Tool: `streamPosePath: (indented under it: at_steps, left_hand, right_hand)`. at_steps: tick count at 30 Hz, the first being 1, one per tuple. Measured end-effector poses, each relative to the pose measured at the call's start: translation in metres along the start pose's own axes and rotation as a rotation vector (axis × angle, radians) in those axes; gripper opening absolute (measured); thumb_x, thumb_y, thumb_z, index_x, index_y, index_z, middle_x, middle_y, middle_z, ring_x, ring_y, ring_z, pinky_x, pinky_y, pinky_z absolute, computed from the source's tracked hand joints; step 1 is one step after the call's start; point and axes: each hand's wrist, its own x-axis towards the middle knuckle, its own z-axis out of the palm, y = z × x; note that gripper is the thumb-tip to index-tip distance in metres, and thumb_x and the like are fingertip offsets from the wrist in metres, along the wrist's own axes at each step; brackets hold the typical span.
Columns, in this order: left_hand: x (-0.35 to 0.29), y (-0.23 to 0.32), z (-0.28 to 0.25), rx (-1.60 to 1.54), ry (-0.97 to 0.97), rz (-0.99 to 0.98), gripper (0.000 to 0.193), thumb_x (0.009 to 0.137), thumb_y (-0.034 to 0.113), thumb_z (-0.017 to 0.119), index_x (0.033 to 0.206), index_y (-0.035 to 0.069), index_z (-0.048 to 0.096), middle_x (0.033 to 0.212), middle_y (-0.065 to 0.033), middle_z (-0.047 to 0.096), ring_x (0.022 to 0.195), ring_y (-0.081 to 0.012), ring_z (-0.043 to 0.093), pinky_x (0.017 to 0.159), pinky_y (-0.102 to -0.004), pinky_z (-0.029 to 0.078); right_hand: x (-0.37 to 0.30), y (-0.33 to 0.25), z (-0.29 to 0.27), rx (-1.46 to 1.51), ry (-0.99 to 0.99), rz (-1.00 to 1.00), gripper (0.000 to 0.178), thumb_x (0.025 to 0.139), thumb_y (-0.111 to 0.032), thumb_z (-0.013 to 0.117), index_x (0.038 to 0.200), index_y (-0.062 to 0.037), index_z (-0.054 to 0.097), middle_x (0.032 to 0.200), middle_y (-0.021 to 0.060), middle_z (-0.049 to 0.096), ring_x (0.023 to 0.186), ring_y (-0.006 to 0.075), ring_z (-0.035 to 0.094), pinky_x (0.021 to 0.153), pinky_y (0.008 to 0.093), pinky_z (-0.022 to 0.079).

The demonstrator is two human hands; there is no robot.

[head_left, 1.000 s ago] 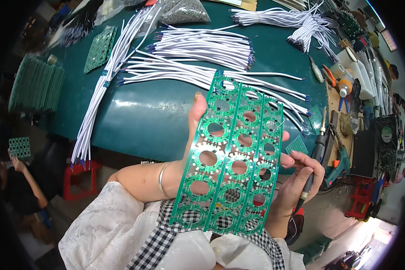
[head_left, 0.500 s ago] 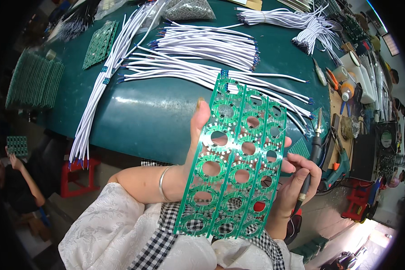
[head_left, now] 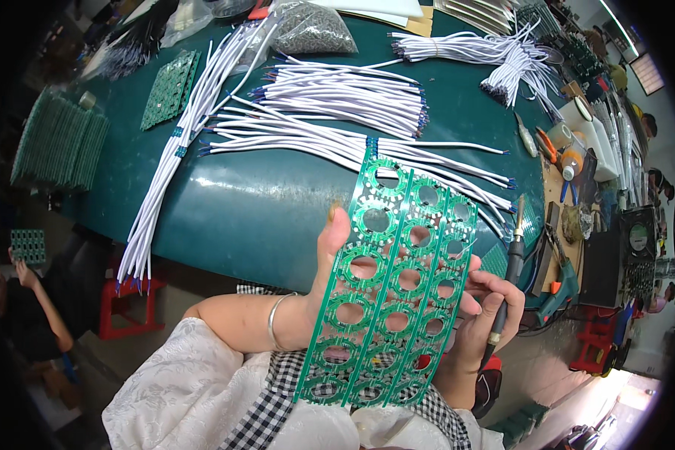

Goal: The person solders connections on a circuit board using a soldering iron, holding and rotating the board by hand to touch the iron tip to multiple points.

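Observation:
A green circuit board panel (head_left: 388, 251), with rows of ring-shaped boards and round holes, is tilted up in front of me. My left hand (head_left: 326, 259) grips it from behind, thumb at its left edge, and its fingers show partly through the holes. Between the fingers of my right hand (head_left: 495, 300) is a soldering iron (head_left: 515, 253), its metal tip pointing up and away. The right fingertips are at the panel's right edge; whether they press on it I cannot tell. Beyond the panel's top edge lie loose white cables (head_left: 300, 136) with blue ends.
A cable bundle (head_left: 161, 195) crosses the green table's left side, beside another board panel (head_left: 169, 90). Stacked boards (head_left: 60, 142) stand far left. At the back lies a bag of small grey parts (head_left: 315, 28). Pliers (head_left: 547, 144) and a bottle (head_left: 572, 159) are on the right.
The view has shifted slightly, with the table's things lower in it. The panel's top edge has come down a little, and my right hand has moved slightly left. Both grips look the same.

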Motion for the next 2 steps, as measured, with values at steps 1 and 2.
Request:
streamPosePath:
  at_steps: [1, 2]
  left_hand:
    - [-0.0009, -0.0003, -0.0017, 0.008, -0.009, 0.0, 0.119, 0.073, 0.092, 0.042, 0.157, 0.011, 0.018, 0.155, -0.0284, 0.027, 0.13, -0.0539, 0.041, 0.101, -0.0657, 0.042]
    - [-0.001, -0.0014, -0.0055, 0.004, -0.05, 0.013, 0.115, 0.075, 0.09, 0.042, 0.157, 0.013, 0.018, 0.156, -0.028, 0.026, 0.131, -0.0524, 0.042, 0.103, -0.0658, 0.04]
  right_hand:
    - [-0.0007, -0.0004, 0.0, 0.001, 0.0, 0.013, 0.028, 0.104, -0.027, 0.052, 0.106, 0.0006, 0.053, 0.098, 0.0228, 0.069, 0.079, 0.027, 0.069, 0.065, 0.0317, 0.056]
    - [-0.0011, -0.0008, 0.0003, 0.001, -0.001, 0.026, 0.028, 0.103, -0.028, 0.053, 0.107, 0.0003, 0.053, 0.098, 0.0226, 0.069, 0.079, 0.0273, 0.069, 0.065, 0.0315, 0.056]
